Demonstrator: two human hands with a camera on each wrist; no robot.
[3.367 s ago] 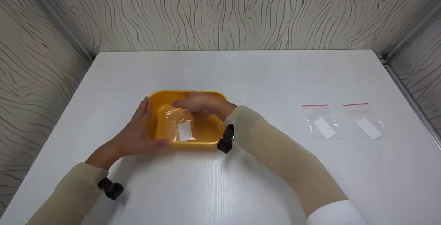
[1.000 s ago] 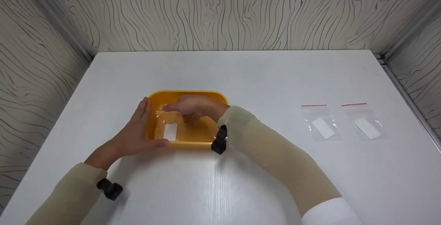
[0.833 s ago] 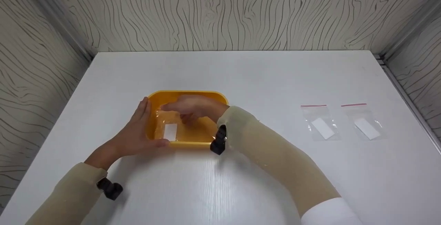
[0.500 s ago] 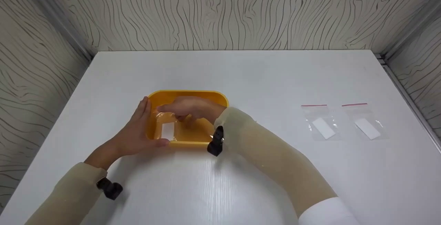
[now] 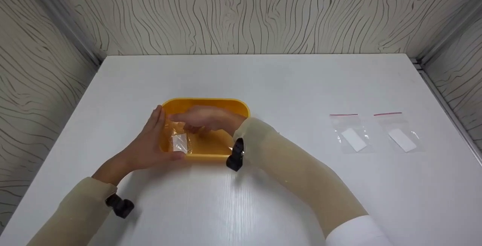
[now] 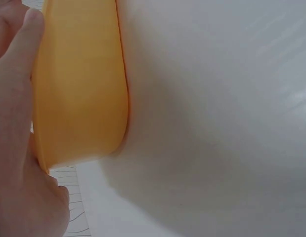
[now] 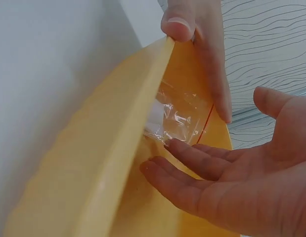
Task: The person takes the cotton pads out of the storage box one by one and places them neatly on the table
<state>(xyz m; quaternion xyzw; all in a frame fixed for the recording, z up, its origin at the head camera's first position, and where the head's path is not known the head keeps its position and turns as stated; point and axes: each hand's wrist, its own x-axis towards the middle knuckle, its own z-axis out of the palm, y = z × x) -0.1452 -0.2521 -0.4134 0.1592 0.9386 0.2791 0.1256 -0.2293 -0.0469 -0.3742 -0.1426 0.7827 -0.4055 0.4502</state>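
Note:
A yellow plastic tub (image 5: 211,156) stands on the white table. My left hand (image 5: 148,150) grips its left end, the thumb over the front rim and the fingers along the left side. Inside the tub, against that left end, lies a clear zip bag (image 7: 180,121) with a white card (image 5: 179,142) in it. My right hand (image 5: 205,118) reaches into the tub with fingers extended. In the right wrist view its fingertips (image 7: 175,145) meet the near edge of the bag, the thumb held apart. The left wrist view shows the tub's outer wall (image 6: 81,89).
Two more clear zip bags, the nearer one (image 5: 353,136) and the farther one (image 5: 401,136), lie flat on the right of the table, each with a red strip and a white card. A patterned panel (image 5: 241,12) rises behind the table (image 5: 263,208).
My right hand has slid leftward inside the tub, and the bag has moved left with it against the tub's left end. The bag now looks crumpled. My left hand has stayed still.

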